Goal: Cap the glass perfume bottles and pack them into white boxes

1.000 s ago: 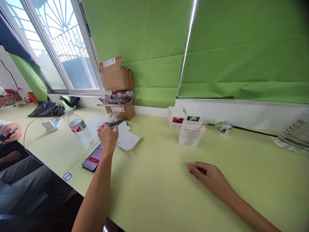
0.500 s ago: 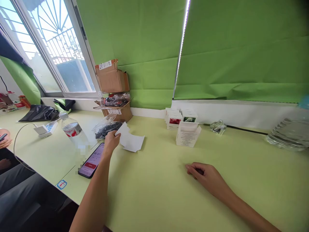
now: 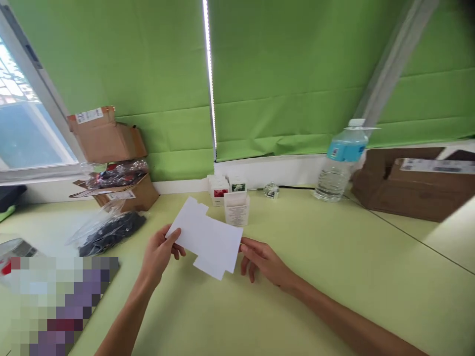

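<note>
A flat, white die-cut carton blank [image 3: 208, 237] with tabs is held up above the table, its plain side toward me. My left hand [image 3: 160, 249] is closed on its left end, thumb on top and fingers beneath. At the blank's right edge, the thumb and index fingertips of my right hand [image 3: 265, 263] pinch together, the other fingers curled below. Behind the blank stands an upright white carton [image 3: 236, 213] with a raised flap and small printed text. Small white boxes [image 3: 219, 192] with red and green flower pictures are grouped behind that carton.
Stacked cardboard boxes [image 3: 106, 141] and a clear bag of dark material [image 3: 111, 232] are at left. Farther right stand a clear glass-like object [image 3: 271, 190], a large water bottle [image 3: 336, 170] and a brown cardboard box [image 3: 419, 185]. The phone area at lower left is pixelated.
My left hand has brought the white blank from the left to the middle, above the table. My right hand has moved to its right edge. The view has turned right.
</note>
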Demonstrator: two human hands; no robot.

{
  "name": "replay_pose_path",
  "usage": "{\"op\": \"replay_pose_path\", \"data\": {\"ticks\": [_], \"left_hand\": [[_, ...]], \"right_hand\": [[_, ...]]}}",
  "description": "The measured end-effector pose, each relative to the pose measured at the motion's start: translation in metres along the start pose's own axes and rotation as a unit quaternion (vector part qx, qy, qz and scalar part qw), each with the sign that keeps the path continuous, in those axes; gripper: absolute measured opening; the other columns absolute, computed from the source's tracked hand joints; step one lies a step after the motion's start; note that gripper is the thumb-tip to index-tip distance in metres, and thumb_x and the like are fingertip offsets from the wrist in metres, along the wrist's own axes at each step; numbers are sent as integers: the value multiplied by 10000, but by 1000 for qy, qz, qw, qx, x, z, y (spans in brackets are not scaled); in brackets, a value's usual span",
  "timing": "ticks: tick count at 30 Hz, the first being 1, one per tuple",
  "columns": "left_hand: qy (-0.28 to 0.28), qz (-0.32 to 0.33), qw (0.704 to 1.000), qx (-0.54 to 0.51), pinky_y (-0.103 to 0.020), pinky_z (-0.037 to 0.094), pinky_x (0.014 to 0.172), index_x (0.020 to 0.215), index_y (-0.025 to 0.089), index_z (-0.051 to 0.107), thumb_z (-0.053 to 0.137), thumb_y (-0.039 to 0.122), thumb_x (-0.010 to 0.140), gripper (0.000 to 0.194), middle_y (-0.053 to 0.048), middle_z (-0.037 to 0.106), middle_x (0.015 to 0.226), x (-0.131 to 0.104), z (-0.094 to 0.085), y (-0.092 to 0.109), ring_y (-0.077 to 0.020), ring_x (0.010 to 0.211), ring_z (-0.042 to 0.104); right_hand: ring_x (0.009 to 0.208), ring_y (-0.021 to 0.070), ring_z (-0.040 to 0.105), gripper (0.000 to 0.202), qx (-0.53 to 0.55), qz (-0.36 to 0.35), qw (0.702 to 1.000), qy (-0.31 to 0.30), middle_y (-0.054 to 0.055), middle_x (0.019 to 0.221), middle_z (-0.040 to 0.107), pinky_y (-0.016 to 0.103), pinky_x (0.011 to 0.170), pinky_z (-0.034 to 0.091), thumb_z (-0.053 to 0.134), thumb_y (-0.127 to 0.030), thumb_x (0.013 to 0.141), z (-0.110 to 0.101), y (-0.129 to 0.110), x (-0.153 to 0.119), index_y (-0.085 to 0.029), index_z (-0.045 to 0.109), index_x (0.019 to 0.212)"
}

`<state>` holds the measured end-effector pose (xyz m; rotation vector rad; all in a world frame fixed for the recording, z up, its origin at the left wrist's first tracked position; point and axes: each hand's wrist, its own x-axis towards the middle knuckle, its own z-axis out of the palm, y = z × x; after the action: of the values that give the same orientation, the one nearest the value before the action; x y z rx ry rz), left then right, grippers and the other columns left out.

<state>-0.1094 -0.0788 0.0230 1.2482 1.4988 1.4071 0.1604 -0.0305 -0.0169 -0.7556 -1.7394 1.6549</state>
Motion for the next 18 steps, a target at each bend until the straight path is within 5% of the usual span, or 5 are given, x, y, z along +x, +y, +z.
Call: {"op": "replay_pose_path", "data": {"ticks": [7,12,18], "left_hand": [[-83,52,994,55,-268,480,537,1126,195,527,529,437,823,389,-47,672,865,-24,54,-13,-148,604,615],[-180,47,981,48,-285,499,629,1008,220,484,558,441,812,304,-109,544,1279,-41,75,-14,-106,635,591],[-111,-2,994,-9,-235,439,441,1189,258,421,560,479,801,467,-88,556,1213,-32,76,-16,-63,502,512]], "right_hand": [[564,107,577,511,4,-7,998,67,59,922,632,196,384,435,504,-574,832,-4,-6,-4,-216,586,1188],[540,110,572,510,3,-25,998,50,30,795,626,218,416,459,538,-587,804,-8,-2,-4,-182,625,1101],[585,110,536,458,-38,-37,999,8,14,744,580,217,470,465,532,-569,820,-13,-2,-3,-167,656,1001]]}}
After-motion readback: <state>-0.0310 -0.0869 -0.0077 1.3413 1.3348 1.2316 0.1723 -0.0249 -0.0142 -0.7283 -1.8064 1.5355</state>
